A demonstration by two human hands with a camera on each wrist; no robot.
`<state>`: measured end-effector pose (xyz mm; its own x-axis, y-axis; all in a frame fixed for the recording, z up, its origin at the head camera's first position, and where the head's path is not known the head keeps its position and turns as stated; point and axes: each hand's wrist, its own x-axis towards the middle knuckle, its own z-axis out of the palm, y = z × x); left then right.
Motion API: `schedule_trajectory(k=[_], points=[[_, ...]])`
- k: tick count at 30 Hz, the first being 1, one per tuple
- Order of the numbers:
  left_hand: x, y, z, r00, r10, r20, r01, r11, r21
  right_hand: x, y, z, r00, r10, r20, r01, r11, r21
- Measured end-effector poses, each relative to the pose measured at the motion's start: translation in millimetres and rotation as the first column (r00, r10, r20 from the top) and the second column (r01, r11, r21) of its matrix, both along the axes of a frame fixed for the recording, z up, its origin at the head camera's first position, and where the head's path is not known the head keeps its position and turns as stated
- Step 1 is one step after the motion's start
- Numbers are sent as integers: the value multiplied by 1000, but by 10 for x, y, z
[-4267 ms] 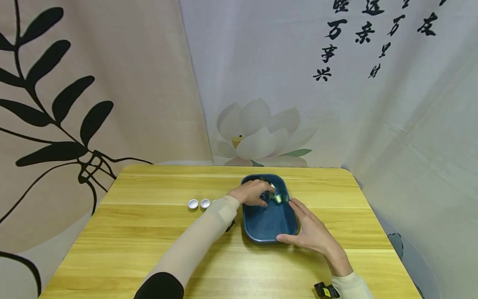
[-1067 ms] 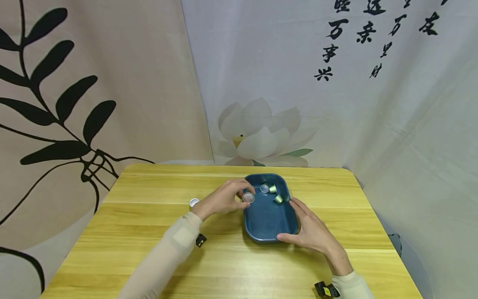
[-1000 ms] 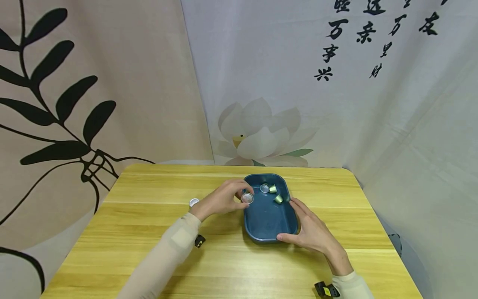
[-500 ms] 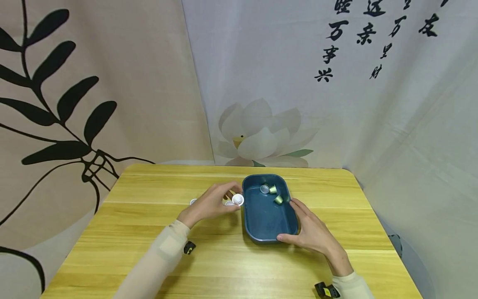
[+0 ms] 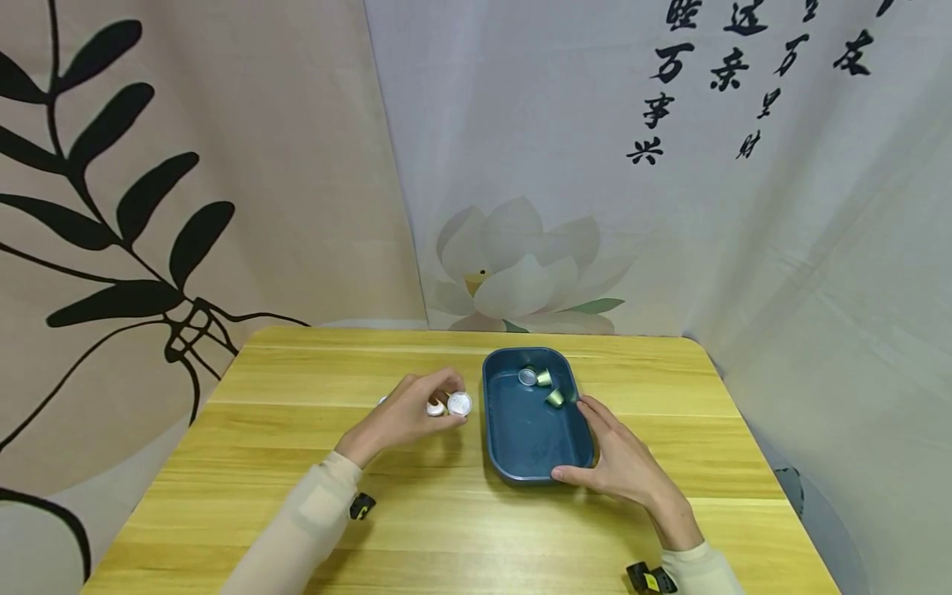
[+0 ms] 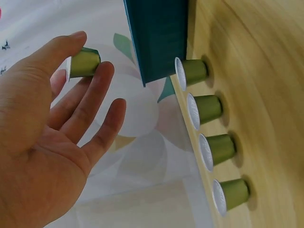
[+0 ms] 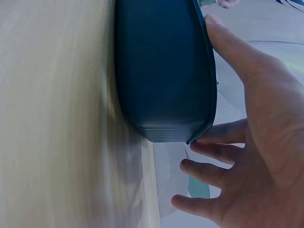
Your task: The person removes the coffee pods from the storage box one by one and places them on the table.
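Observation:
My left hand [image 5: 405, 415] pinches a green coffee capsule [image 6: 85, 64] between thumb and fingertips, lifted above the table left of the blue tray [image 5: 531, 442]. Its pale lid faces up in the head view. Below that hand, several matching capsules [image 6: 207, 108] stand in a row on the table, lids up; the hand hides most of them in the head view. My right hand [image 5: 628, 463] rests against the tray's near right corner, thumb on the near rim and extended fingers touching the right side. Inside the tray, toward its far end, lie green capsules [image 5: 554, 397], one with its lid [image 5: 527, 377] showing.
The wooden table [image 5: 476, 537] ends at a far edge just behind the tray. Behind it hangs a printed cloth [image 5: 521, 165]. A small black device [image 5: 362, 506] is at the left wrist, another [image 5: 651, 578] at the right.
My left hand has come out of the tray and moved left with a capsule between its fingertips, over the table beside the row. The right hand has stayed at the tray.

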<state>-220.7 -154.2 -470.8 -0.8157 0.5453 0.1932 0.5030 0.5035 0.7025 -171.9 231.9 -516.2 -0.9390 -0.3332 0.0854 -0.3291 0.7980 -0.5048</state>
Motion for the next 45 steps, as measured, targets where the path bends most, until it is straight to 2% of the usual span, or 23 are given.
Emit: schedule_trajectory(k=[10,24,40,45], points=[[88,-60,-91,1000,26,0,-26,1000,-16,-11,2,-37,1000,-10,15,10,1000,-12],[195,-90,-276,999,38,39,-37,999,-4,-9,3,-24,1000,-15,22,15,1000,-11],[225,-68,-454,992,120,-31,-121,992,-42,-16,4,-50,1000,-13,26,14,1000,-20],[226,-72,-523,991,131,-31,-133,990,-42,-11,1,-49,1000,-13,27,14,1000,-22]])
